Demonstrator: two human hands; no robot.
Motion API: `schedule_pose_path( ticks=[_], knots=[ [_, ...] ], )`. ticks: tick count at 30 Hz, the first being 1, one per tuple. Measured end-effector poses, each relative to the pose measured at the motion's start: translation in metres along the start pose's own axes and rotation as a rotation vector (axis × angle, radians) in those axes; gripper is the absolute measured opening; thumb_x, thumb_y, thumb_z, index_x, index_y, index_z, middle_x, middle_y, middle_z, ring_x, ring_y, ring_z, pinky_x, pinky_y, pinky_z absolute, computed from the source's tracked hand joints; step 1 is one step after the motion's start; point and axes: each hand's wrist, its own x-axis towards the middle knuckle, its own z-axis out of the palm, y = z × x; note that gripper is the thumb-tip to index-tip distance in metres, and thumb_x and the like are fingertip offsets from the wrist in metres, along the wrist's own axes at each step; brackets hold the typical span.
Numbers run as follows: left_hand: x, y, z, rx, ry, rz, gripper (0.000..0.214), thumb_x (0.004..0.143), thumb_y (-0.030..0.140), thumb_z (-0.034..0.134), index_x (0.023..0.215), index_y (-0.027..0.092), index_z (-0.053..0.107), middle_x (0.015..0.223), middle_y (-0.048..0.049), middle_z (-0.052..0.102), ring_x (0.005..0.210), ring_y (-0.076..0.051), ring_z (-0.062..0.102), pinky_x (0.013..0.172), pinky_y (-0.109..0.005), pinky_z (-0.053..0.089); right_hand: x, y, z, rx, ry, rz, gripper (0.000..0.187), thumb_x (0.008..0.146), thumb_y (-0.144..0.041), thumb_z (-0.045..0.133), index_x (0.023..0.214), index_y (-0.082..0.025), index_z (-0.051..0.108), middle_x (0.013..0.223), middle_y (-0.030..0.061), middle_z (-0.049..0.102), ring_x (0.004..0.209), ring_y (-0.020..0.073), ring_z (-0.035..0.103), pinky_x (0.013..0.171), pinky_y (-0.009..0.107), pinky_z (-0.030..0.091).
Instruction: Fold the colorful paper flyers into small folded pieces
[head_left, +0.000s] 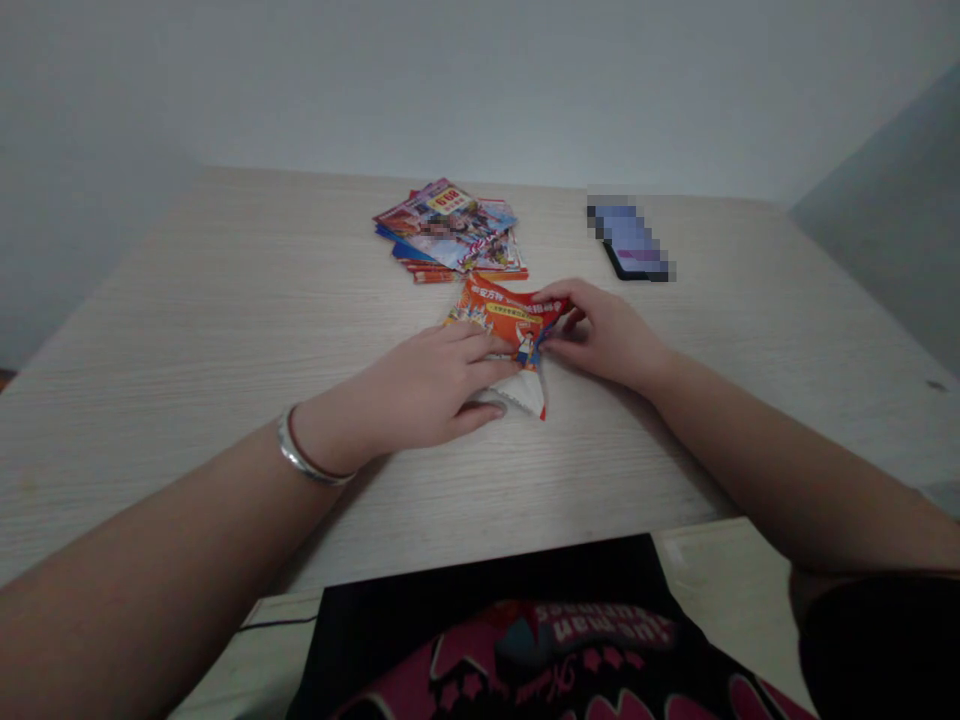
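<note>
A folded paper flyer lies in front of me on the table, mostly orange and red print with a white lower part and pointed corners. My left hand rests flat over its left side, fingers stretched out and pressing on the paper. At the flyer's right edge, my right hand has the paper between thumb and fingers. Part of the flyer's left side is hidden under my left fingers. A silver bangle is on my left wrist.
Behind the flyer sits a loose pile of colourful printed leaflets. To the right of it a phone lies on the pale wood-grain table, its screen blurred out. A wall stands along the table's far edge.
</note>
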Motion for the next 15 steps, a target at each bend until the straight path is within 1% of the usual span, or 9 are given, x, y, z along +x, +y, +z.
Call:
schedule_pose_path(
  ticks=[1, 3, 4, 5, 6, 10, 13, 15],
  knots=[
    [0.000, -0.001, -0.001, -0.018, 0.006, -0.006, 0.045, 0.100, 0.040, 0.061, 0.137, 0.016, 0.067, 0.136, -0.0153, 0.068, 0.124, -0.033, 0.063, 0.110, -0.050, 0.050, -0.001, -0.001, 0.002, 0.062, 0.036, 0.036, 0.058, 0.081, -0.030, 0.076, 0.137, -0.026, 0.060, 0.121, 0.0059, 0.072, 0.085, 0.0184, 0.067, 0.074, 0.034, 0.058],
    [-0.001, -0.003, -0.001, -0.049, 0.012, -0.015, 0.042, 0.101, 0.040, 0.060, 0.135, 0.016, 0.068, 0.136, -0.0154, 0.068, 0.124, -0.032, 0.064, 0.111, -0.049, 0.051, -0.002, -0.003, 0.005, 0.161, 0.060, 0.085, 0.079, 0.081, -0.034, 0.077, 0.153, -0.028, 0.044, 0.122, 0.0056, 0.071, 0.086, 0.0181, 0.067, 0.073, 0.032, 0.060],
    [-0.002, -0.003, -0.001, -0.060, 0.014, -0.018, 0.042, 0.101, 0.039, 0.059, 0.134, 0.015, 0.068, 0.137, -0.0158, 0.068, 0.126, -0.032, 0.064, 0.112, -0.049, 0.051, -0.002, -0.004, 0.006, 0.194, 0.050, 0.098, 0.085, 0.082, -0.036, 0.077, 0.157, -0.029, 0.038, 0.121, 0.0053, 0.072, 0.087, 0.0181, 0.068, 0.073, 0.032, 0.060],
    [-0.002, -0.004, 0.000, -0.069, 0.016, -0.017, 0.042, 0.102, 0.039, 0.059, 0.134, 0.015, 0.068, 0.138, -0.0163, 0.067, 0.127, -0.032, 0.064, 0.113, -0.049, 0.051, -0.002, -0.005, 0.006, 0.214, 0.033, 0.105, 0.086, 0.083, -0.036, 0.076, 0.159, -0.029, 0.036, 0.119, 0.0051, 0.073, 0.087, 0.0182, 0.068, 0.074, 0.032, 0.061],
    [-0.003, -0.005, 0.001, -0.076, 0.017, -0.012, 0.042, 0.102, 0.039, 0.058, 0.135, 0.014, 0.068, 0.139, -0.0167, 0.067, 0.129, -0.032, 0.063, 0.114, -0.048, 0.050, -0.002, -0.006, 0.006, 0.224, 0.018, 0.109, 0.083, 0.084, -0.037, 0.074, 0.158, -0.029, 0.037, 0.119, 0.0052, 0.074, 0.087, 0.0181, 0.069, 0.075, 0.033, 0.061],
    [-0.003, -0.006, 0.005, -0.096, 0.023, 0.009, 0.044, 0.104, 0.038, 0.054, 0.138, 0.012, 0.065, 0.144, -0.0184, 0.064, 0.136, -0.031, 0.059, 0.119, -0.047, 0.046, 0.000, -0.009, 0.004, 0.204, 0.008, 0.105, 0.064, 0.086, -0.037, 0.071, 0.147, -0.026, 0.053, 0.123, 0.0075, 0.072, 0.084, 0.0179, 0.069, 0.075, 0.035, 0.063],
    [-0.001, -0.005, 0.004, -0.118, 0.026, -0.020, 0.041, 0.104, 0.036, 0.055, 0.136, 0.012, 0.067, 0.145, -0.0185, 0.062, 0.134, -0.030, 0.060, 0.118, -0.045, 0.048, 0.001, -0.012, 0.002, 0.194, 0.037, 0.102, 0.056, 0.085, -0.040, 0.073, 0.137, -0.025, 0.061, 0.131, 0.0092, 0.069, 0.089, 0.0190, 0.070, 0.073, 0.034, 0.063],
    [0.000, -0.004, 0.002, -0.126, 0.026, -0.018, 0.040, 0.103, 0.035, 0.057, 0.135, 0.014, 0.068, 0.145, -0.0174, 0.062, 0.135, -0.030, 0.060, 0.119, -0.045, 0.047, 0.001, -0.013, 0.001, 0.200, 0.067, 0.109, 0.053, 0.084, -0.041, 0.074, 0.134, -0.024, 0.064, 0.135, 0.0098, 0.067, 0.092, 0.0193, 0.071, 0.071, 0.032, 0.063]
  ],
)
